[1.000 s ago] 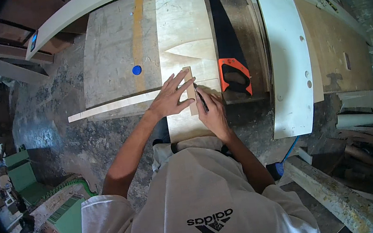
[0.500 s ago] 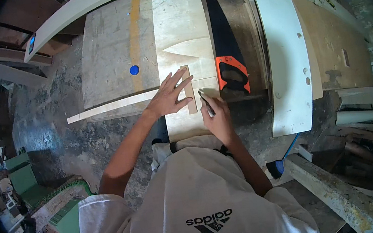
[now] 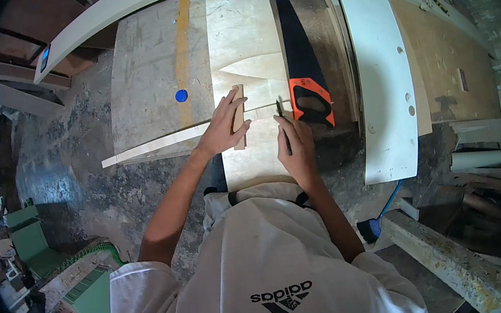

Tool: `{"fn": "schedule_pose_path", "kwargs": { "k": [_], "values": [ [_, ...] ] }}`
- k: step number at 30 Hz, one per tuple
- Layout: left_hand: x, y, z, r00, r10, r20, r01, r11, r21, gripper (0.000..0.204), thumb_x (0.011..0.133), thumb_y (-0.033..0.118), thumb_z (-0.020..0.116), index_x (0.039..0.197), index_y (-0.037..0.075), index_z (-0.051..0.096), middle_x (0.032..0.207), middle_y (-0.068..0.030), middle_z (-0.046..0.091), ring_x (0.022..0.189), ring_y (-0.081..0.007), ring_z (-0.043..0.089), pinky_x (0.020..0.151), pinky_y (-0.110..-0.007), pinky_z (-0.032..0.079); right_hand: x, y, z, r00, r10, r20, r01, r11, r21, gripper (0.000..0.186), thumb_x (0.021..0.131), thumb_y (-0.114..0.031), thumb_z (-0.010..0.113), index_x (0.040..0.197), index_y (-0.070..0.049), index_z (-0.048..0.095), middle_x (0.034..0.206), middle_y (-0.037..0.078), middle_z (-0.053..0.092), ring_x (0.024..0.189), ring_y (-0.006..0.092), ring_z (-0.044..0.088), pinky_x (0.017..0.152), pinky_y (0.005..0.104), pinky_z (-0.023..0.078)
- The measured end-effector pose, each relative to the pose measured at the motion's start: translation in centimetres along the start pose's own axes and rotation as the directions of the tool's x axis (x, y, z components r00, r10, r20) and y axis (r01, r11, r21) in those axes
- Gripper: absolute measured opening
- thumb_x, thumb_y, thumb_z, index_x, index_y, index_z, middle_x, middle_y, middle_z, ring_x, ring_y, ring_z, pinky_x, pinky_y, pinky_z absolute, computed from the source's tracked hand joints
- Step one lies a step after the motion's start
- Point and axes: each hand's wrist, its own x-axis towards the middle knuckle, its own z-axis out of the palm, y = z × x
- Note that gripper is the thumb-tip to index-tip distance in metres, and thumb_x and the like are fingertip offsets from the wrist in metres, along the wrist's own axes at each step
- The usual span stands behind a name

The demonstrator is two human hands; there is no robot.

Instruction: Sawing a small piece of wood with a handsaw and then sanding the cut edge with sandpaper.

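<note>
1. where the pale board (image 3: 242, 38) reaches the person's waist, its near end is partly hidden by clothing, and bare wood gives open room from there up to and between the hands.
2. over the board's right edge, the right hand (image 3: 298, 149) has its fingers narrowed around a slim dark pen (image 3: 279, 109) pointing far; whether the tip touches wood, i cannot tell.
3. a little farther and to the left, the left hand (image 3: 220, 130) spreads its fingers wide, resting on a short wooden block (image 3: 238, 116) that lies flat on the board.
4. a long thin strip (image 3: 155, 145) runs out left from beneath that hand, past the board's left edge.
5. just right of the board, an orange-handled saw (image 3: 301, 56) points its blade far.
6. farther left, a blue cap (image 3: 181, 95) sits well apart from the board.
</note>
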Motion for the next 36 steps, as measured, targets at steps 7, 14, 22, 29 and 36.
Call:
{"fn": "schedule_pose_path", "kwargs": {
  "k": [7,14,22,29,36],
  "values": [
    [0.2,-1.0,-0.7,0.988,-0.125,-0.09,0.101,0.966,-0.236,0.048,0.092,0.007,0.058,0.14,0.006,0.053,0.16,-0.0241,0.035,0.144,-0.0417,0.042,0.115,-0.044,0.039,2.5,1.8,1.5,0.998,0.002,-0.056,0.0,1.0,0.024,0.03,0.098,-0.004,0.06,0.127,-0.004,0.063,0.111,0.016,0.068,0.102,0.0346,0.064,0.091,0.044,0.047],
    [4.8,-5.6,-7.9,0.924,-0.114,-0.365,0.061,0.986,-0.153,0.048,0.093,0.006,0.056,0.141,0.006,0.054,0.158,-0.026,0.038,0.144,-0.0429,0.042,0.117,-0.043,0.037,3.8,0.7,2.8,1.0,0.016,0.026,-0.021,0.979,0.204,0.028,0.099,-0.006,0.06,0.127,-0.002,0.065,0.107,0.018,0.069,0.101,0.0365,0.066,0.088,0.0418,0.05],
    [1.1,-5.9,-8.0,0.638,-0.611,-0.469,0.493,0.792,-0.361,0.042,0.103,0.036,0.054,0.107,-0.002,0.07,0.097,-0.024,0.07,0.093,-0.0351,0.067,0.085,-0.044,0.051,4.1,-4.1,5.9,0.954,-0.174,0.246,0.097,0.951,0.294,0.042,0.096,-0.009,0.061,0.138,-0.005,0.057,0.115,0.024,0.065,0.107,0.0445,0.06,0.096,0.0504,0.047],
    [-4.9,3.1,-2.6,0.695,-0.691,0.198,0.353,0.088,-0.932,0.04,0.102,0.041,0.063,0.115,0.005,0.07,0.101,-0.0002,0.07,0.086,-0.0111,0.061,0.078,-0.026,0.048,2.0,-4.6,6.6,0.877,-0.276,0.393,0.201,0.954,0.222,0.031,0.096,-0.005,0.059,0.126,-0.002,0.06,0.122,0.022,0.06,0.108,0.0436,0.059,0.093,0.0496,0.048],
    [-3.3,-0.2,-3.7,0.75,-0.656,0.085,0.335,0.265,-0.904,0.016,0.096,0.017,0.062,0.099,0.006,0.074,0.089,-0.0006,0.07,0.08,-0.008,0.06,0.067,-0.021,0.044,1.7,-5.6,5.0,0.887,-0.31,0.342,0.225,0.937,0.266,0.045,0.092,-0.005,0.066,0.136,-0.008,0.059,0.123,0.021,0.057,0.106,0.039,0.06,0.09,0.0477,0.05]
  ]
}}
